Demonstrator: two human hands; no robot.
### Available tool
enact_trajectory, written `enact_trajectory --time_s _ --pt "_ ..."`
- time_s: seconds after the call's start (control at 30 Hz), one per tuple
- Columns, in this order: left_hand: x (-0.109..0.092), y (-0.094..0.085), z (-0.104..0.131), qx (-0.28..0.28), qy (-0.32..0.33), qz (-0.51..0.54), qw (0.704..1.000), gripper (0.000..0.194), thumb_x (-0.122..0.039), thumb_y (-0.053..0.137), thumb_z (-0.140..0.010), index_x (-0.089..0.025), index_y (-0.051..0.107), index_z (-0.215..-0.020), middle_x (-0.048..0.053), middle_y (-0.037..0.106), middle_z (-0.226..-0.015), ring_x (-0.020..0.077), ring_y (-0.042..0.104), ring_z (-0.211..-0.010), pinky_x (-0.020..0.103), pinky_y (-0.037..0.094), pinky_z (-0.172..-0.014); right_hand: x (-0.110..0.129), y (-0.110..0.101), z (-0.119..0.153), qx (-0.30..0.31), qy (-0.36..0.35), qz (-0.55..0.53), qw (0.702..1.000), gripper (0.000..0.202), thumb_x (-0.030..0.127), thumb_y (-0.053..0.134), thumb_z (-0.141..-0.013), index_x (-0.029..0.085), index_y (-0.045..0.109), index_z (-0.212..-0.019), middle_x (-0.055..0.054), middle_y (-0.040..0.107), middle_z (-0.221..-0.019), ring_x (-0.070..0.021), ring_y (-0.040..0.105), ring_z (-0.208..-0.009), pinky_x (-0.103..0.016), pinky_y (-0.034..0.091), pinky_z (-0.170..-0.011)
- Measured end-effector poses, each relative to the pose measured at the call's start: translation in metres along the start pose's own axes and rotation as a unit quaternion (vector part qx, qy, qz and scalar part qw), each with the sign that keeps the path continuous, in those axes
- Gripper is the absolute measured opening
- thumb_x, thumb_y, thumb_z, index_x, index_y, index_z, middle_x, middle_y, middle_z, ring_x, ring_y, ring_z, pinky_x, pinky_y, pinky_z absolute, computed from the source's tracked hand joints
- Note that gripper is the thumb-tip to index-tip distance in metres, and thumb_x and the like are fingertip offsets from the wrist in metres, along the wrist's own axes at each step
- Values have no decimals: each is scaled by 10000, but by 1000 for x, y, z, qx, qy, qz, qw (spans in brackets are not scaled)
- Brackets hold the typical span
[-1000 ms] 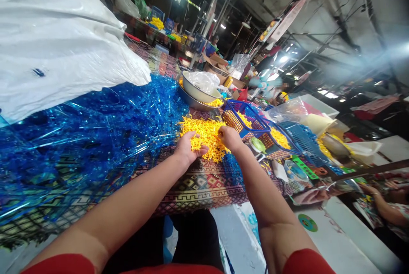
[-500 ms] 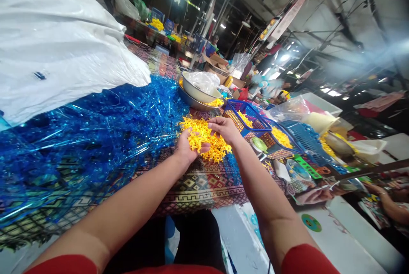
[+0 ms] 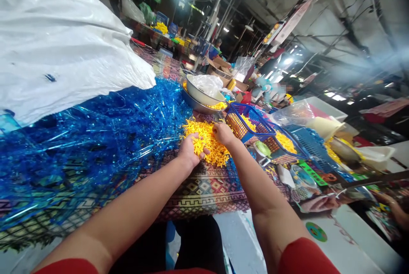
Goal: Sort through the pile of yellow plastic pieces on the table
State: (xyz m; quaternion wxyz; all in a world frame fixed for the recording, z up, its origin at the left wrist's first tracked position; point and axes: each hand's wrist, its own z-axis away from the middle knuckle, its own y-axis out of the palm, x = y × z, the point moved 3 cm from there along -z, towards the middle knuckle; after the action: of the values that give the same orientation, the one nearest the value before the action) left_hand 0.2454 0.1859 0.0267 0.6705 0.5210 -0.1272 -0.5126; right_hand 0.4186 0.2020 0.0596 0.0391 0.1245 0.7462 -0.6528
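Observation:
A heap of small yellow flower-like pieces [image 3: 219, 154] lies on the patterned cloth [image 3: 204, 188] in front of me. My left hand [image 3: 190, 149] is at the near left of the heap, palm up, fingers curled around a small clump of the pieces. Over the heap's right part, my right hand [image 3: 223, 132] is closed with its fingers bent down. Whatever it pinches is hidden. Blue shiny film strips [image 3: 96, 133] spread out to the left of the heap.
A white sheet [image 3: 64, 44] covers the far left. Stacked bowls [image 3: 204, 90] with a clear bag stand behind the heap. Blue baskets [image 3: 244, 125] of yellow pieces and a cup with a green top [image 3: 262, 149] are at the right. A person's arm shows at far right.
My right hand has gone from loosely bent fingers to a closed grip near the heap. My left hand still cradles its clump. The view has shifted slightly.

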Motion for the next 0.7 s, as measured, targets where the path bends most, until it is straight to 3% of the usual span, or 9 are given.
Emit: enact_trajectory --time_s 0.1,0.17,0.3,0.43,0.6,0.7 --pt "1 0 0 -5 -2 -9 1000 149 -304 454 -747 -157 475 -750 6 476 -527 156 521 -348 174 190 -265 -21 -3 5 -52 60 -84 993 215 94 467 -660 144 671 -706 -71 661 -757 -166 594 -740 -234 424 -693" --pt "1 0 -1 -4 -4 -13 1000 149 -306 449 -749 -158 469 -742 3 470 -525 155 522 -346 173 184 -267 -36 -3 10 -70 114 -185 974 179 122 496 -629 153 665 -682 -38 655 -682 -158 601 -672 -241 447 -653" --pt "2 -1 -2 -4 -11 -16 1000 154 -311 445 -750 -159 461 -733 2 470 -526 158 527 -346 171 185 -269 -56 3 25 -96 209 -422 877 124 183 579 -540 147 633 -645 15 592 -535 -122 545 -468 -242 460 -494" --pt "2 -1 -2 5 -8 -18 1000 150 -310 451 -746 -163 456 -723 1 470 -521 159 528 -346 169 191 -269 -56 2 36 -137 236 -562 781 154 200 642 -467 139 603 -603 38 560 -492 -88 503 -428 -224 448 -443" --pt "3 -1 -2 7 -6 -17 1000 147 -307 447 -752 -162 461 -733 5 478 -531 153 521 -347 169 192 -266 -47 -4 43 -133 248 -660 697 231 177 698 -432 143 595 -636 30 582 -547 -103 555 -502 -223 462 -463" --pt "3 -1 -1 7 -10 -17 1000 150 -308 447 -754 -160 467 -740 3 470 -528 153 518 -348 171 188 -264 -43 -6 45 -140 238 -685 674 248 188 712 -439 148 588 -650 25 586 -562 -109 563 -518 -235 469 -472"
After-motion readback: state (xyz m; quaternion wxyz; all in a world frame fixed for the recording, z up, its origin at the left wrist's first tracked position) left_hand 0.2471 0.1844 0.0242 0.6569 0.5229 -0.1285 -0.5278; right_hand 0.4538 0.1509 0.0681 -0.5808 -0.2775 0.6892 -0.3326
